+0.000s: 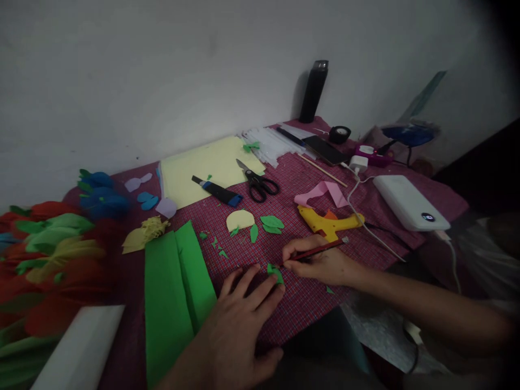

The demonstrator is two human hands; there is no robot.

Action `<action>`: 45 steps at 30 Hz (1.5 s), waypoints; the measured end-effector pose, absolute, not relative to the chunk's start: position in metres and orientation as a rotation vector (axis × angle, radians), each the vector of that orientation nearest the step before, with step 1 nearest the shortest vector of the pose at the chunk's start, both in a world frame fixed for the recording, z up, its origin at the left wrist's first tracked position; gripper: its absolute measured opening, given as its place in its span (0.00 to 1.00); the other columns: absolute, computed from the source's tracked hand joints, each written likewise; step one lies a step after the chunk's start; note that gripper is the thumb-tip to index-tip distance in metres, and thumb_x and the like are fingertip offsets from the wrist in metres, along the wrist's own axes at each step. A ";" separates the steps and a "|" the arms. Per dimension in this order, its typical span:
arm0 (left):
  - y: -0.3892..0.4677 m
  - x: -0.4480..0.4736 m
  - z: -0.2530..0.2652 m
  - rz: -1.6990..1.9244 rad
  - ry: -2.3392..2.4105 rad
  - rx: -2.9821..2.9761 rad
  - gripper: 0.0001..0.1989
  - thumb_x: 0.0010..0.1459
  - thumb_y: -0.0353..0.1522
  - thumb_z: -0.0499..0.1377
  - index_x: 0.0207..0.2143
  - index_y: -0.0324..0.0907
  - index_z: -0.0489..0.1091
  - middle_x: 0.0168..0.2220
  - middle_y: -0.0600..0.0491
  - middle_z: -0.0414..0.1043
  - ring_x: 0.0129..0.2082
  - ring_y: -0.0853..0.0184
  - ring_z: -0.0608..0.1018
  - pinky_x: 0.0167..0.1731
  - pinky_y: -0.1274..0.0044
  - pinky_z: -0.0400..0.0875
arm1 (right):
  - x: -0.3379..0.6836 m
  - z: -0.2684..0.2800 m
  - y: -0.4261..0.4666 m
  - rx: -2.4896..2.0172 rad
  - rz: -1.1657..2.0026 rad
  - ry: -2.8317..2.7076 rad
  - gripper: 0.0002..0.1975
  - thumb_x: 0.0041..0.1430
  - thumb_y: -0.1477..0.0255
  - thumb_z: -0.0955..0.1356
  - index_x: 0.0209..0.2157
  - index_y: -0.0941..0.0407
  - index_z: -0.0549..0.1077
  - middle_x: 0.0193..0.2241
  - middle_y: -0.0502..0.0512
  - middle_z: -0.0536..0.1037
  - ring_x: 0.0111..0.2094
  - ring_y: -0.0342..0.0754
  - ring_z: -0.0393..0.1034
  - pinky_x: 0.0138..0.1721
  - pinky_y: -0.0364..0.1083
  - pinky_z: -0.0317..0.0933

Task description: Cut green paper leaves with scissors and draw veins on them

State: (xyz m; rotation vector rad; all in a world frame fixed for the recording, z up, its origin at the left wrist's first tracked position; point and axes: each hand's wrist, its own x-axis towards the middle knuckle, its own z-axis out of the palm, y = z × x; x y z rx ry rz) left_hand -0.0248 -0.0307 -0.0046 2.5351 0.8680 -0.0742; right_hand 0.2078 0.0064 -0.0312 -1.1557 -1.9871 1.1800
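My right hand (317,261) holds a slim red pencil (319,251), its tip at a small green leaf cutout (275,272) near the table's front edge. Flat on the cloth, my left hand (239,309) has its fingers spread, with fingertips touching that leaf. More green leaf cutouts (272,223) lie just beyond my hands, beside a pale yellow rounded piece (239,220) and several green scraps. Folded green sheets (166,303) lie left of my left hand. A yellow glue gun (331,225) rests beyond my right hand.
Black scissors (260,184) and a box cutter (217,190) lie by yellow sheets (203,162). Colourful paper flowers (60,260) crowd the left side. White glue sticks (268,145), a phone (325,149), a black bottle (314,92) and a corded power bank (410,202) stand or lie at back and right.
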 end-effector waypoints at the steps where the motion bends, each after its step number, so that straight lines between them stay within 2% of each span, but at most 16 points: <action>1: -0.031 -0.025 -0.004 -0.076 0.868 2.534 0.39 0.46 0.38 0.61 0.62 0.49 0.53 0.63 0.54 0.55 0.62 0.49 0.52 0.58 0.54 0.46 | 0.208 -0.031 0.007 -1.157 1.175 -1.992 0.05 0.55 0.75 0.65 0.27 0.58 0.71 0.22 0.47 0.71 0.24 0.41 0.63 0.26 0.40 0.58; 9: -0.029 -0.023 -0.002 -0.129 0.879 2.526 0.40 0.45 0.38 0.61 0.61 0.49 0.54 0.63 0.52 0.54 0.62 0.50 0.52 0.59 0.55 0.45 | 0.212 -0.033 0.005 -1.199 1.328 -1.686 0.04 0.55 0.71 0.66 0.28 0.57 0.69 0.20 0.45 0.67 0.21 0.39 0.60 0.21 0.39 0.55; 18: -0.029 -0.023 -0.007 -0.135 0.896 2.551 0.40 0.44 0.39 0.62 0.61 0.50 0.54 0.65 0.47 0.48 0.62 0.50 0.52 0.58 0.54 0.46 | 0.211 -0.028 0.003 -1.135 1.269 -1.888 0.03 0.52 0.76 0.65 0.26 0.58 0.70 0.21 0.47 0.68 0.23 0.40 0.61 0.24 0.39 0.56; 30: -0.029 -0.022 -0.007 -0.160 0.917 2.520 0.40 0.43 0.40 0.63 0.60 0.50 0.56 0.64 0.45 0.49 0.62 0.50 0.52 0.57 0.54 0.45 | 0.210 -0.027 0.004 -1.116 1.264 -1.964 0.04 0.53 0.75 0.65 0.25 0.58 0.70 0.20 0.46 0.68 0.22 0.40 0.60 0.24 0.39 0.56; 34: -0.030 -0.023 -0.010 -0.145 0.922 2.539 0.40 0.44 0.40 0.62 0.61 0.51 0.54 0.65 0.46 0.47 0.63 0.50 0.51 0.57 0.54 0.46 | 0.210 -0.029 0.004 -1.142 1.277 -1.853 0.03 0.52 0.76 0.65 0.26 0.58 0.70 0.21 0.46 0.68 0.23 0.39 0.60 0.24 0.39 0.56; 39: -0.031 -0.023 -0.008 -0.156 0.915 2.556 0.40 0.45 0.39 0.62 0.61 0.52 0.54 0.65 0.47 0.48 0.62 0.49 0.52 0.57 0.53 0.47 | 0.215 -0.031 0.004 -1.151 1.420 -1.604 0.03 0.53 0.73 0.65 0.26 0.57 0.68 0.20 0.45 0.66 0.19 0.38 0.58 0.19 0.38 0.53; 45: -0.034 -0.025 -0.006 -0.083 0.921 2.601 0.40 0.45 0.37 0.62 0.61 0.52 0.53 0.65 0.48 0.46 0.63 0.50 0.50 0.58 0.54 0.46 | 0.214 -0.025 -0.015 -1.144 1.313 -1.681 0.03 0.52 0.76 0.66 0.25 0.58 0.69 0.21 0.46 0.67 0.23 0.40 0.59 0.24 0.39 0.54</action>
